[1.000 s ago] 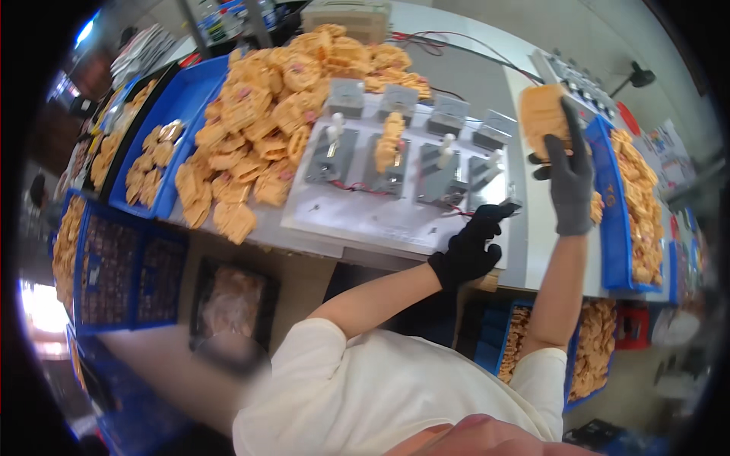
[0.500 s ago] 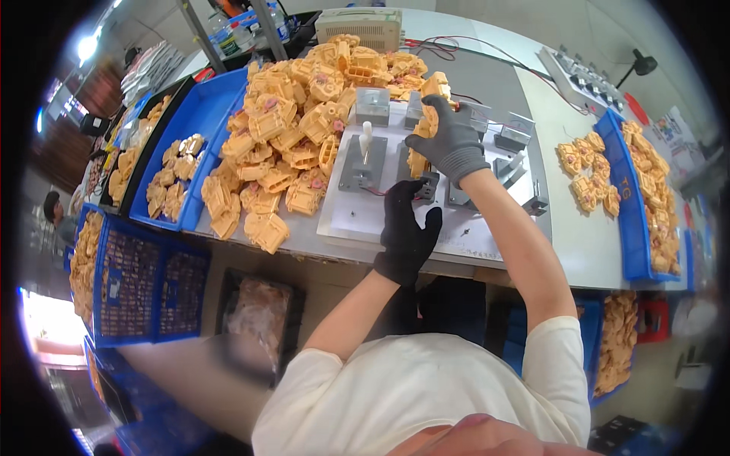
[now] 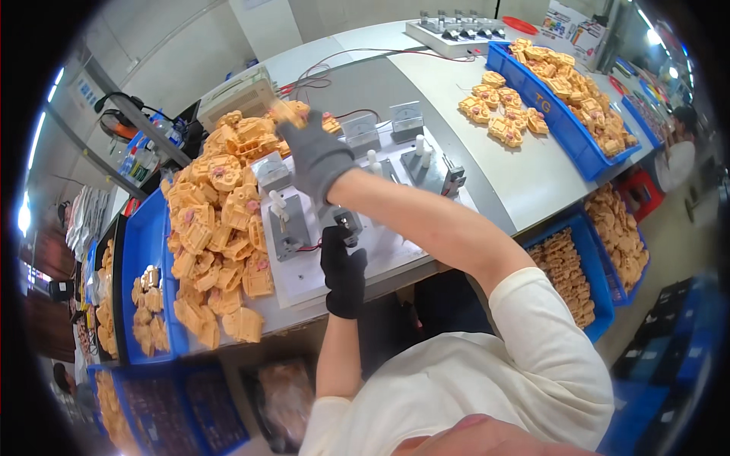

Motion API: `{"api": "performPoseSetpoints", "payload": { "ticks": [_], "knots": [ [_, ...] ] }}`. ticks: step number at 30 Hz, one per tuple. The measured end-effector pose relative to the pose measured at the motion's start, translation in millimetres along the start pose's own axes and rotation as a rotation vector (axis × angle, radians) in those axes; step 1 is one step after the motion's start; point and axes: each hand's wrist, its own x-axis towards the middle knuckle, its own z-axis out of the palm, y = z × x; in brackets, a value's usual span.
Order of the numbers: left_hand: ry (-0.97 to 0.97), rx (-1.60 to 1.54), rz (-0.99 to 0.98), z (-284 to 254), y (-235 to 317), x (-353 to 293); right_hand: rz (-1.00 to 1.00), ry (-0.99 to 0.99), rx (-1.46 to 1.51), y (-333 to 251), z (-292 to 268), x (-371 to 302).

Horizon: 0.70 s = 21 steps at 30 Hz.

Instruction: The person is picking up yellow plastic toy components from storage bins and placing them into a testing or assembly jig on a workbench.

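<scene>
My right hand (image 3: 319,156), in a grey glove, reaches across the white fixture board to the far end of the pile. A pale-yellow plastic housing (image 3: 289,114), smeared by motion, is at its fingertips and appears held. My left hand (image 3: 344,273), in a black glove, is at the board's near side, its fingers bent against a small dark-grey block (image 3: 349,222) of a fixture. Left of it stands a grey clamp fixture (image 3: 289,232) with a white handle. Another clamp fixture (image 3: 422,167) is farther right. Clear-fronted meters (image 3: 361,133) line the board's back.
A high heap of yellow housings (image 3: 217,205) lies left of the board. Beside it is a blue tray (image 3: 137,251) with some parts. At right, several loose housings (image 3: 504,114) lie near a full blue bin (image 3: 547,102). A beige instrument (image 3: 236,95) and red wires are behind.
My right hand has left the fixture and swung left to the heap with a housing at its fingers. My left hand stays by the block, thumb closer in. The view has turned right.
</scene>
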Motion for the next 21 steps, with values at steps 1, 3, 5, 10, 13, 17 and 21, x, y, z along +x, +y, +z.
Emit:
{"api": "performPoseSetpoints", "payload": {
  "ticks": [1, 3, 5, 10, 13, 17, 21],
  "knots": [
    [0.010, -0.125, -0.082, 1.1, 0.5, -0.3, -0.044, 0.083, 0.036, -0.5, -12.6, 8.3],
    [0.042, -0.010, -0.046, 2.8, 0.6, -1.8, -0.225, 0.401, 0.078, 14.5, -43.1, 28.8],
    [0.067, 0.001, -0.086, 3.6, 0.2, -4.5, -0.492, 0.766, 0.127, 52.9, -75.9, 49.5],
    [0.176, 0.359, 0.120, 6.9, 1.9, -10.3, -0.135, 0.794, 0.084, 246.4, -137.6, 17.7],
    [0.237, 0.288, 0.053, 12.1, 4.7, -8.2, 0.476, 0.820, 0.228, 379.8, -152.0, -79.1],
    [0.280, 0.208, -0.008, 19.3, 4.5, -6.5, 0.791, 0.956, 0.227, 510.1, -140.4, -200.6],
    [0.339, 0.097, -0.003, 18.4, 0.6, -10.9, 0.596, 0.908, 0.483, 561.0, -132.6, -226.6]
  ]
}}
